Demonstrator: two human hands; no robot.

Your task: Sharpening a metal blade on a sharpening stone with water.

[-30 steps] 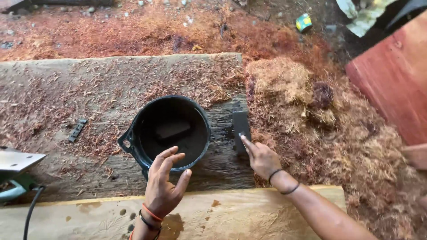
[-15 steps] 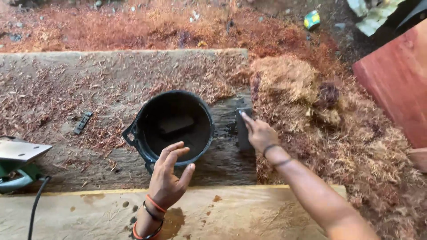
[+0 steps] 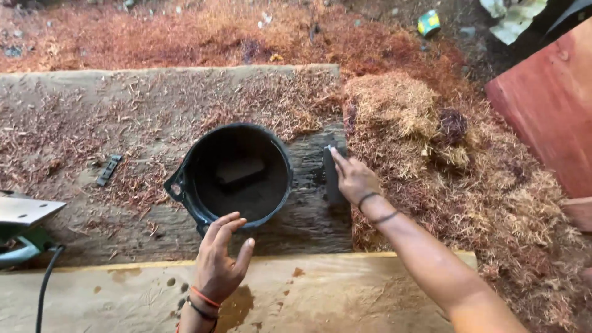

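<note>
Since 1 second ago the right hand has slid forward onto the small dark flat block at the end of the old plank, and the left hand has drawn slightly nearer the pot rim; the camera view has also shifted a little, so the pot sits more central. Now: right hand's fingers lie flat on the block, index extended along its top, pressing rather than clearly gripping; whether the thumb wraps its far side I cannot tell. Left hand is open, fingers spread and slightly curled, hovering just at the near rim of the black pot, holding nothing; contact with the rim is unclear. The pot stands upright on the weathered plank, with 1 dark rectangular block lying in its bottom among dark residue; so, by my reading, 1 piece is already inside and the 2nd block remains outside, just right of the pot, not yet lifted. Around: reddish wood shavings heaped to the right; a small black clip-like part on the plank to the left; a green power tool with cord at the left edge; a pale fresh board nearest the camera; a red board at right.
</note>
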